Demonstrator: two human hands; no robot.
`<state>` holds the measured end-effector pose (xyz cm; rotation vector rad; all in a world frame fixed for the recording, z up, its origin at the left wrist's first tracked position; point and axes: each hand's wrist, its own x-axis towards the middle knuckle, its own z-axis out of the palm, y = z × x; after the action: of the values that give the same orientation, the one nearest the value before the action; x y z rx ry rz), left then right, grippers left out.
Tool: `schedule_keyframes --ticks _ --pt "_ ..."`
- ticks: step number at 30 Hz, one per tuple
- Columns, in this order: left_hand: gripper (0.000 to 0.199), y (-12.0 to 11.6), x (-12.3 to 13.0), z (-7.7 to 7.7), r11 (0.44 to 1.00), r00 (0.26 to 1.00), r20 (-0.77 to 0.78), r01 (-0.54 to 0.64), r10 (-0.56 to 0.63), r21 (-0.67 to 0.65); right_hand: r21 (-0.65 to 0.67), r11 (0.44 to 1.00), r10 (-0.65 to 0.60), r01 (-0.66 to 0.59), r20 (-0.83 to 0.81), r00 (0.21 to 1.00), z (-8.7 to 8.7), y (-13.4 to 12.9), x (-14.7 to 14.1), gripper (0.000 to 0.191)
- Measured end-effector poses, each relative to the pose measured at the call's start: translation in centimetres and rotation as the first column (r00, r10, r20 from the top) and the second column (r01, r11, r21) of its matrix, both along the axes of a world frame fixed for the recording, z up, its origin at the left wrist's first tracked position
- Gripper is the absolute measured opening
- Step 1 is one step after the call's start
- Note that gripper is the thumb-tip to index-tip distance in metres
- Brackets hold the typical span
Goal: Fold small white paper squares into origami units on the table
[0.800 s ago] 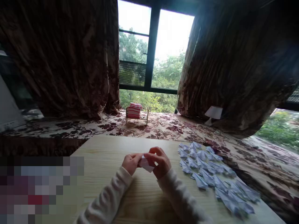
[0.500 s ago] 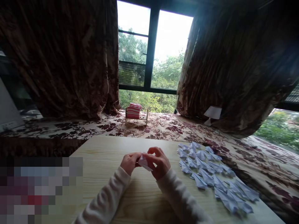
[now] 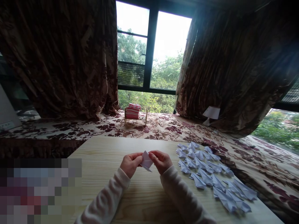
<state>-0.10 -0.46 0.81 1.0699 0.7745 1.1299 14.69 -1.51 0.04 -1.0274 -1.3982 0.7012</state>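
Right, in the head view I am watching both hands working just above the table [image 3: 102,155], near its middle. The left hand [image 3: 130,164] is pinching the left edge of a small folded paper [image 3: 146,160] between thumb and fingers, and the right hand [image 3: 163,161] is pinching its right edge the same way, so both are closed on that one piece. The paper is hanging between the two hands, tilted, with one corner pointing up toward twelve o'clock and a darker fold showing at its lower edge. I cannot tell whether it is touching the wood.

I am judging the paper to be very light, thin and easy to crease or tear. It should be taken by its edges or along an existing fold, with light fingertip pressure, since a hard squeeze would flatten it.

At about three o'clock from the hands, a pile [image 3: 210,174] of similar folded pieces is lying spread over the right part of the table, running toward four o'clock and the near right corner. At twelve o'clock, well apart, a toy bed [image 3: 135,113] with striped cloth is sitting on the patterned ledge [image 3: 70,129] under the window [image 3: 151,49]. At one o'clock a small lamp [image 3: 211,113] is standing by the curtain [image 3: 233,68].
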Motion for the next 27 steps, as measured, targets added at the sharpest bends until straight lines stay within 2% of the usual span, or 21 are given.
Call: schedule_keyframes --ticks 4,7,17,24,27 --pt "0.037 -0.4 0.1 0.6 0.998 0.996 0.068 -0.058 0.06 -0.029 -0.081 0.997 -0.023 0.008 -0.189 0.982 0.2 0.2 0.0 0.031" --pt "0.035 -0.8 0.1 1.1 0.995 0.993 0.069 -0.09 0.093 -0.046 -0.119 0.992 -0.061 0.03 -0.269 0.961 0.6 0.2 0.1 0.033" --pt "0.022 -1.2 0.5 1.2 0.965 0.971 -0.03 -0.234 0.239 0.122 -0.126 0.992 -0.052 0.018 -0.274 0.96 0.3 0.1 0.0 0.035" --pt "0.021 -1.3 0.0 1.8 0.964 0.979 -0.11 -0.146 0.174 0.224 -0.087 0.996 -0.006 -0.022 -0.303 0.953 0.0 0.5 0.2 0.029" --pt "0.02 -1.3 0.0 1.7 0.956 0.978 -0.118 -0.138 0.173 0.258 -0.067 0.998 -0.025 0.005 -0.292 0.956 0.0 0.5 0.2 0.027"
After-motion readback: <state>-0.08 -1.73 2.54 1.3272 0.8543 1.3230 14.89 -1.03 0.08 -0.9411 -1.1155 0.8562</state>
